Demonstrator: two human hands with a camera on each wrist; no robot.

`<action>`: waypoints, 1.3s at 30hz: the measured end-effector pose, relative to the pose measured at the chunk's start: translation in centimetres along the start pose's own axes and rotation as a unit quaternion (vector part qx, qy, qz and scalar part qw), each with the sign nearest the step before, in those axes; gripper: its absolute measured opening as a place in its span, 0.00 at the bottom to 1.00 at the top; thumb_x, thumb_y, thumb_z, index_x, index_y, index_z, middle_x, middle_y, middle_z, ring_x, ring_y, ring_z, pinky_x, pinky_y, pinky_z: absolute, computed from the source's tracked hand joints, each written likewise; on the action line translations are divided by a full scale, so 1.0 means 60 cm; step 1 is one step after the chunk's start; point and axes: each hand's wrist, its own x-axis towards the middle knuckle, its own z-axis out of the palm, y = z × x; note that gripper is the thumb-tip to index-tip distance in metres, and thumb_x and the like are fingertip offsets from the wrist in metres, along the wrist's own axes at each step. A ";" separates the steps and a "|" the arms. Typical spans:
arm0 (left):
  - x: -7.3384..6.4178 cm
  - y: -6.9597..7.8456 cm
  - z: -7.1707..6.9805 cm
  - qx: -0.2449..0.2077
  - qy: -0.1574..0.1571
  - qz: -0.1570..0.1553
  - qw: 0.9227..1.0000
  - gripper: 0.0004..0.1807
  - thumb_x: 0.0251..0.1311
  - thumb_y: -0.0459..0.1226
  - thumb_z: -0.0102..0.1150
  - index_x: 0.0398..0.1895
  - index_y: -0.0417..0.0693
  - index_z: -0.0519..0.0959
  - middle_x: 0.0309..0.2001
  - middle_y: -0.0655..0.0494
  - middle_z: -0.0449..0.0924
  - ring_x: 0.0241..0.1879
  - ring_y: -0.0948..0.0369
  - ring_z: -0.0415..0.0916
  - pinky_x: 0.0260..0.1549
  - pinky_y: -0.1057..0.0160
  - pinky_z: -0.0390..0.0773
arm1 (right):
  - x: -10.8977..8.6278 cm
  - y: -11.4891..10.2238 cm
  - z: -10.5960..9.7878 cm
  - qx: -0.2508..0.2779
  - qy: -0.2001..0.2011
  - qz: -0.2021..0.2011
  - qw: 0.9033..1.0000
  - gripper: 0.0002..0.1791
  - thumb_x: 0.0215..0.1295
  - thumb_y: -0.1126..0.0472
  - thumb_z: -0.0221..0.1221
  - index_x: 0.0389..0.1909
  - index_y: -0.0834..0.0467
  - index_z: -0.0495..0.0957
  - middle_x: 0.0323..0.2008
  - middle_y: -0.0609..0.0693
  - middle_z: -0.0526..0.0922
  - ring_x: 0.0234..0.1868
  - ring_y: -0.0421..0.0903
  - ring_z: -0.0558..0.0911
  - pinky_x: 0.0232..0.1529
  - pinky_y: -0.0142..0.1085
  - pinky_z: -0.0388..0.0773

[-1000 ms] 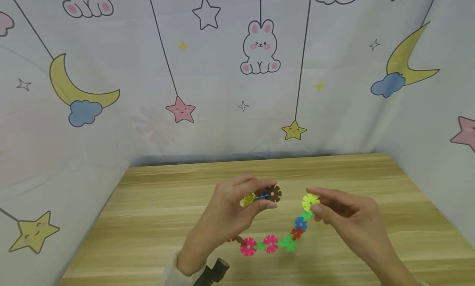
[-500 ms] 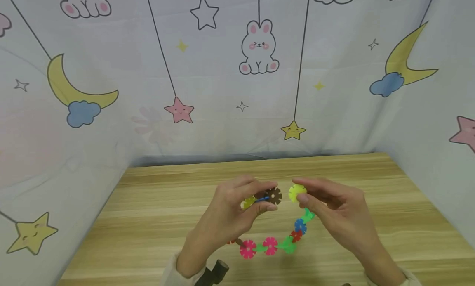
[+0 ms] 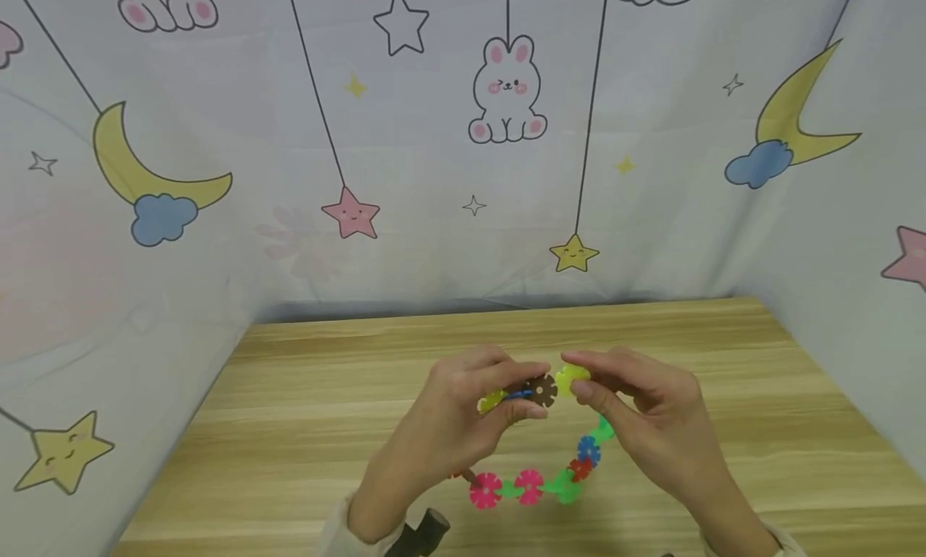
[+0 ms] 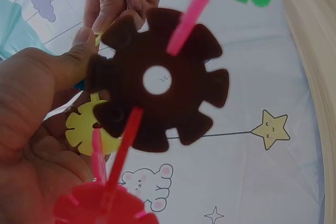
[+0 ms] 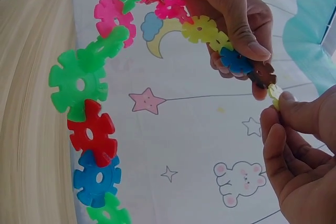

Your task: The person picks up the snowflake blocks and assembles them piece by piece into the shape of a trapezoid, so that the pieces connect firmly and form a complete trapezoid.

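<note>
A chain of slotted plastic snowflake discs hangs in a loop below both hands, with pink (image 3: pixel 485 490), green, red and blue (image 3: pixel 589 451) pieces showing. My left hand (image 3: pixel 459 408) pinches its upper end between thumb and fingers, at a brown disc (image 3: pixel 542 391) joined to a blue one (image 5: pixel 236 61). Between thumb and fingertips, my right hand (image 3: pixel 654 420) holds a yellow disc (image 3: pixel 571 380). This disc's edge meets the brown disc's edge, seen nearly edge-on in the right wrist view. Close to the left wrist camera hangs another brown disc (image 4: pixel 131 77). My left hand hides part of the chain.
The wood-grain table (image 3: pixel 289 428) lies under the chain. White printed fabric (image 3: pixel 434 139) with stars, moons and rabbits stands behind the table and along both sides. A dark cylindrical piece (image 3: pixel 434 527) sits at the left wrist.
My right hand has moved left with the yellow disc, from well apart to right at the brown disc. The yellow disc has turned. My left hand has shifted slightly right.
</note>
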 end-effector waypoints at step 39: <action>0.000 0.002 0.002 0.033 -0.032 -0.013 0.999 0.17 0.60 0.36 0.77 0.52 0.41 0.89 0.38 0.55 0.90 0.39 0.64 0.87 0.42 0.77 0.83 | -0.010 0.015 0.014 0.061 0.002 -0.019 0.998 0.17 0.58 0.84 0.68 0.46 0.66 0.89 0.33 0.49 0.89 0.32 0.39 0.80 0.31 0.29 0.79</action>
